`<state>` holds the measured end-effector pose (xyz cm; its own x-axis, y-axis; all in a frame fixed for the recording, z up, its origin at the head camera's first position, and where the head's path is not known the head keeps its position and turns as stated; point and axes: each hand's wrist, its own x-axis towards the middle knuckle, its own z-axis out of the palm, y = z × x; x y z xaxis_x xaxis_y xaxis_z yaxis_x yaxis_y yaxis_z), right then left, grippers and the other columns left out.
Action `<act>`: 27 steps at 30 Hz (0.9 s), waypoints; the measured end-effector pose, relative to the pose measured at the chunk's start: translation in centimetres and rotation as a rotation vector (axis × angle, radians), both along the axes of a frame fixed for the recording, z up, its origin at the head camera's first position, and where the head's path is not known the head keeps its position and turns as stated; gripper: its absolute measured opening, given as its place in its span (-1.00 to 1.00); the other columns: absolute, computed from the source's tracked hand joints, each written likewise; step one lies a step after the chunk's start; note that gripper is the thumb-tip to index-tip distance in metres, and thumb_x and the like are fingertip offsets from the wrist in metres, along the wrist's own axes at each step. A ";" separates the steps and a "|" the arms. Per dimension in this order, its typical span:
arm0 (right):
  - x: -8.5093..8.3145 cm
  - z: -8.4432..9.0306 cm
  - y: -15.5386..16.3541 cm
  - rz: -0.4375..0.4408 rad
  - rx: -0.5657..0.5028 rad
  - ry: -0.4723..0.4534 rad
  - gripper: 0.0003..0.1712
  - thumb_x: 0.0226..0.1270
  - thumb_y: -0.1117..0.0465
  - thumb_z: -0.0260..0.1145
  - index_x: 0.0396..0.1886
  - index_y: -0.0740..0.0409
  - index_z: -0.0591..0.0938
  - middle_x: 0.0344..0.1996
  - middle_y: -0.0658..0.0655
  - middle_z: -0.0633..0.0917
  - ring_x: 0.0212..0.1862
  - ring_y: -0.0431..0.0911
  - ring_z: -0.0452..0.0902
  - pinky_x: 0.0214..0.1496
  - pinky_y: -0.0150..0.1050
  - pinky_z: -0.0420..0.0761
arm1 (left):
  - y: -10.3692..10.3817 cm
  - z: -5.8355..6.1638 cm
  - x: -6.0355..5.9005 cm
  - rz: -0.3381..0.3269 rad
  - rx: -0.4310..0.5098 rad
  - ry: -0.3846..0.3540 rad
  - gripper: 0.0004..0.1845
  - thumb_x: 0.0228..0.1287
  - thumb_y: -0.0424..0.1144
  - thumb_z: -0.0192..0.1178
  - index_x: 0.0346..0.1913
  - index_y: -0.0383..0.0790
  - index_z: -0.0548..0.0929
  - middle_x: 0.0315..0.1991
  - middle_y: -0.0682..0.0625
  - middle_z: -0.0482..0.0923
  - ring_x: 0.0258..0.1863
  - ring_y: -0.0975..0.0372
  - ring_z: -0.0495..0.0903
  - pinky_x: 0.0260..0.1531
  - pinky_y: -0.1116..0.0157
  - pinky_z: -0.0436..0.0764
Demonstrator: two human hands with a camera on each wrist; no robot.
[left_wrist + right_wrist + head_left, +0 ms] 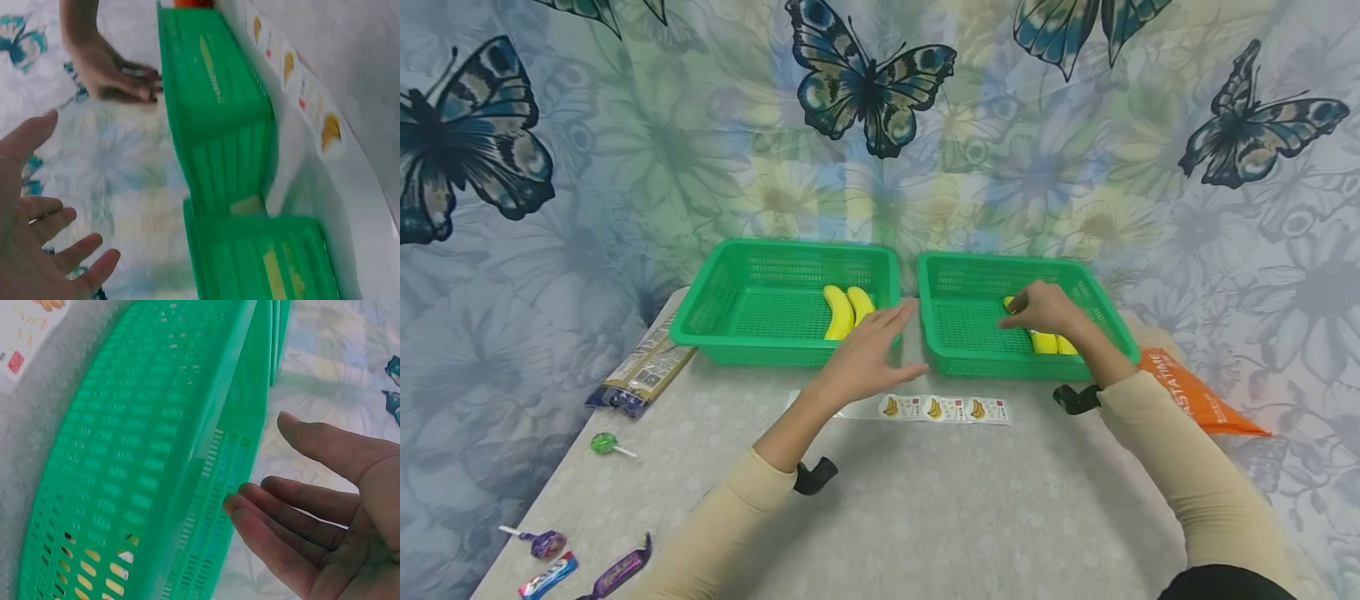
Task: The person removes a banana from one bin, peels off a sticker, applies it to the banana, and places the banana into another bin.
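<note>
Head view: the right hand is lowered with relaxed, straight fingers onto bananas inside the green basket beneath it, while the left hand is held open, gripping nothing, just before a second basket with two bananas.

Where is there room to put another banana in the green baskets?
The left basket has bare mesh left of its two bananas. The right basket is bare on its left half, beside the right hand that covers its bananas. The gap between baskets is narrow, with the left hand over it.
</note>
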<state>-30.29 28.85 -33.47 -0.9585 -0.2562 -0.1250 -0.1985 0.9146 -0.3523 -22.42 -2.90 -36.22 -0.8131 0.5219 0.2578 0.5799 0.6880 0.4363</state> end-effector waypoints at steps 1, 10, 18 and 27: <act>0.1 0.1 -0.1 0.002 -0.002 -0.004 -0.36 0.25 -0.04 0.39 0.12 0.38 0.61 0.08 0.39 0.65 0.09 0.25 0.58 0.05 0.11 0.64 | -0.8 0.1 0.0 0.014 0.012 0.010 -0.01 0.21 0.23 0.24 0.56 -0.06 0.01 0.56 0.03 0.06 0.49 -0.02 0.16 0.43 -0.04 0.27; 1.6 0.5 -0.9 0.020 -0.024 0.006 -0.42 0.25 -0.02 0.39 0.10 0.32 0.64 0.09 0.36 0.65 0.06 0.20 0.62 0.21 0.21 0.51 | -10.5 -0.1 -0.9 0.237 0.039 -0.021 0.07 0.16 0.32 0.21 0.58 0.08 -0.13 0.59 0.02 -0.10 0.52 -0.16 0.00 0.36 -0.31 0.15; 2.9 0.7 -1.2 0.019 -0.058 0.009 -0.41 0.24 -0.03 0.41 0.11 0.31 0.63 0.03 0.35 0.69 0.04 0.16 0.64 0.05 0.06 0.64 | -19.3 -2.1 -3.2 0.435 -0.090 -0.025 0.12 0.18 0.45 0.04 0.58 0.02 -0.29 0.60 -0.12 -0.19 0.48 -0.29 -0.09 0.27 -0.44 0.01; 3.9 0.6 -1.6 0.042 -0.109 -0.004 -0.45 0.25 0.02 0.40 0.10 0.31 0.64 -0.03 0.33 0.72 0.00 0.13 0.67 -0.03 -0.04 0.69 | -24.2 -3.9 -4.4 0.547 0.014 -0.143 0.17 0.18 0.48 0.00 0.56 -0.01 -0.42 0.59 -0.19 -0.38 0.45 -0.41 -0.16 0.19 -0.53 -0.06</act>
<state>-26.37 27.23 -32.88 -0.9463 -0.3080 -0.0984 -0.2338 0.8619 -0.4499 -26.83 -27.11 -40.13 -0.9915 0.0122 0.1292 0.0752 0.8652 0.4957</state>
